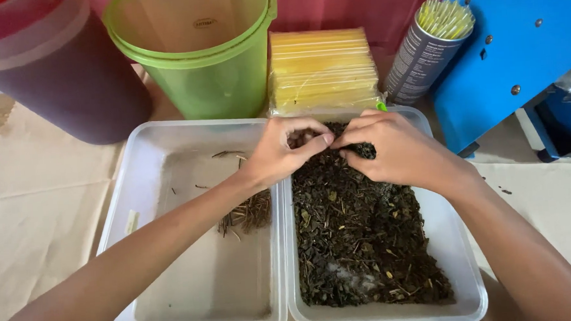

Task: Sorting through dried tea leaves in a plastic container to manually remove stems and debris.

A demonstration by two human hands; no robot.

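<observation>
Sorting in hand: left hand [284,151] and right hand [389,150] pinched closed on dark dried leaves [361,235] — stems [249,214] lay apart; next pick needed fine fingertips.

We see our left hand [285,151] and right hand [392,149] meeting over the far end of the right tub [463,262], fingertips pinching into the dark dried leaves [358,241]. The left tub [150,187], touching it, holds a small pile of stems [249,214]. Behind stand a green bucket [195,61], yellow packets [323,70], a can of straws [426,45] and a blue machine [527,43].
</observation>
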